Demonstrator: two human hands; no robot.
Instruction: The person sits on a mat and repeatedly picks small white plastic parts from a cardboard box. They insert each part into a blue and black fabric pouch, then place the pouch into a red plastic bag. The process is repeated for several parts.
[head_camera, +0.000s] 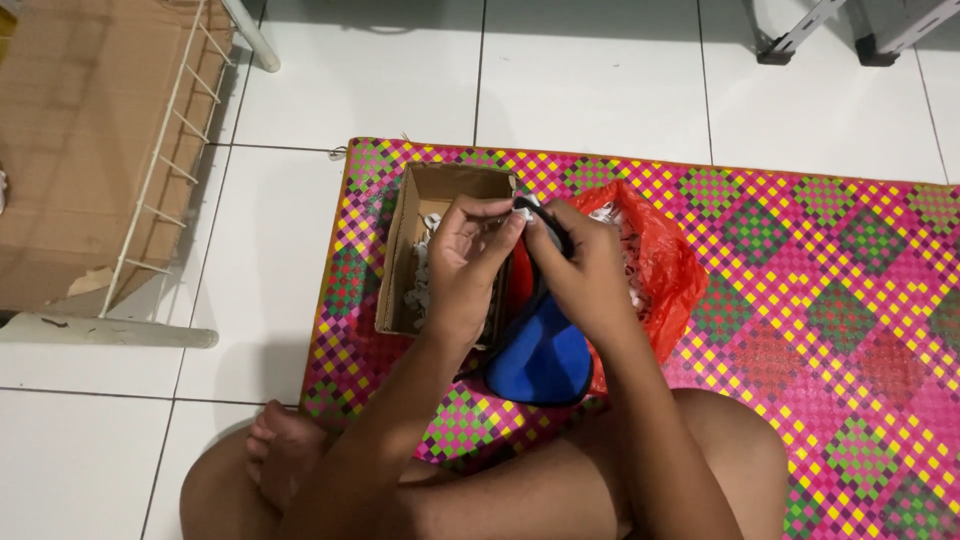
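Pinching a blue eye mask (540, 355) with black trim by its top, the left hand (465, 270) and right hand (585, 270) both clench their fingers on it above the woven mat's (800, 300) left edge. Beneath, a cardboard box (415, 215) holds small white pieces; a red plastic bag (655, 260) holds more.

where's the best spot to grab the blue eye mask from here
Judging by its pose, take the blue eye mask by its wide rounded lower end, coming from the near side. That end hangs free and bare below both hands, while the top edge is already pinched between the left hand and the right hand.
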